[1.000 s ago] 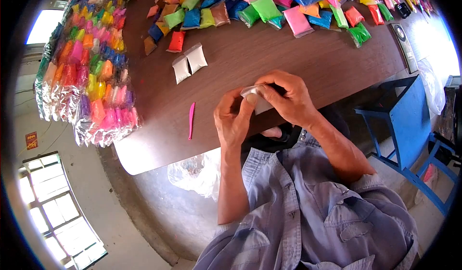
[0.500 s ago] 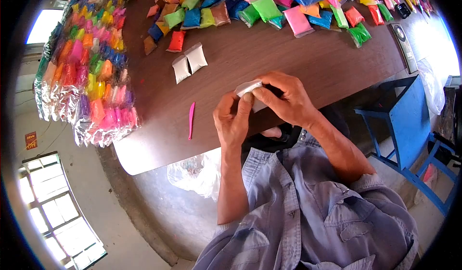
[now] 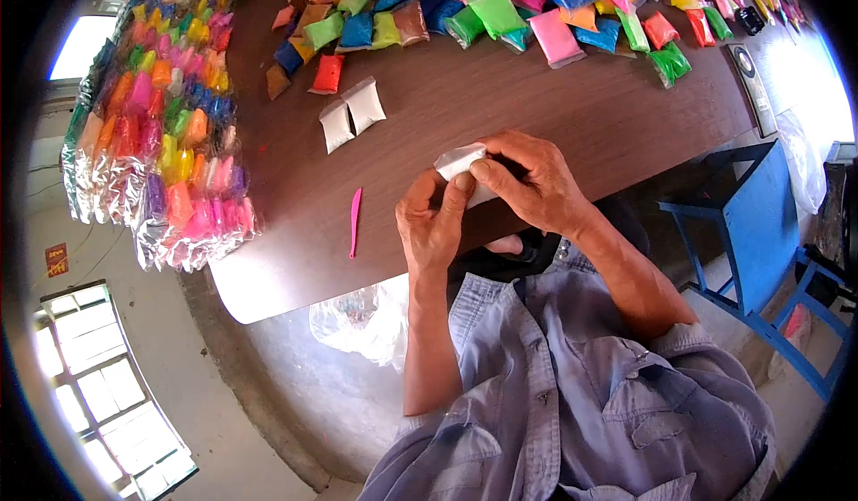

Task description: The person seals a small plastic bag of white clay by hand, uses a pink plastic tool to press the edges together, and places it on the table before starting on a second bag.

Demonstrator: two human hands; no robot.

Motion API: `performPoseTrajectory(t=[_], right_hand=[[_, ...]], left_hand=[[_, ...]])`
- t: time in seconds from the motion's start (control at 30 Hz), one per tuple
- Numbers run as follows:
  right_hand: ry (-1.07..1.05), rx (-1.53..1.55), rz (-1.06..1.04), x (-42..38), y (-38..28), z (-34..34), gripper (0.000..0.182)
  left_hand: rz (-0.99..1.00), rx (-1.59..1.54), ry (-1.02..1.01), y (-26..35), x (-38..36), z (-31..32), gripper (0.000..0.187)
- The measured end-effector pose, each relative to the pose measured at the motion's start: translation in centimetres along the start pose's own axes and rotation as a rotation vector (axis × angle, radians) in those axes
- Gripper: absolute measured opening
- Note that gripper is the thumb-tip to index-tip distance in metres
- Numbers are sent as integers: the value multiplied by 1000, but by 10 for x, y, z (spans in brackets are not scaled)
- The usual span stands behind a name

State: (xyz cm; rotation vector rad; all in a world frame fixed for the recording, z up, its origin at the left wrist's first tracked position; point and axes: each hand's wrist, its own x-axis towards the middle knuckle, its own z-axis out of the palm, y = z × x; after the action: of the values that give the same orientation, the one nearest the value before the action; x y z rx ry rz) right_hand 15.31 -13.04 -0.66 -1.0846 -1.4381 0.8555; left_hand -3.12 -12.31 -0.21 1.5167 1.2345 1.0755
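Over the near edge of the brown table, my left hand (image 3: 433, 219) and my right hand (image 3: 534, 185) are closed on one small white packet (image 3: 460, 160). Thumbs and fingers pinch it from both sides, and part of it is hidden behind them. Two more white packets (image 3: 365, 106) lie side by side on the table beyond my left hand. Left of that hand rests a thin pink plastic knife-shaped tool (image 3: 356, 222), apart from everything else.
Colourful packets (image 3: 496, 14) are heaped along the table's far side. Stacked strips of coloured packets (image 3: 183, 134) cover the left end. A level-like tool (image 3: 751, 88) lies at the right edge. A blue stool (image 3: 760, 224) stands right, and a clear plastic bag (image 3: 362, 322) hangs below the table.
The white packet shows slightly more of its face between my fingers, tilted up a little. Both hands stay almost in place; the things on the table have not moved.
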Motion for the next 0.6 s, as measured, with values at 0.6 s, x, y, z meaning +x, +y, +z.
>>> performPoseTrajectory(t=[0.6], right_hand=[[24, 44, 66, -3, 3, 1, 32]], left_hand=[[-32, 7, -22, 4, -2, 1, 26]])
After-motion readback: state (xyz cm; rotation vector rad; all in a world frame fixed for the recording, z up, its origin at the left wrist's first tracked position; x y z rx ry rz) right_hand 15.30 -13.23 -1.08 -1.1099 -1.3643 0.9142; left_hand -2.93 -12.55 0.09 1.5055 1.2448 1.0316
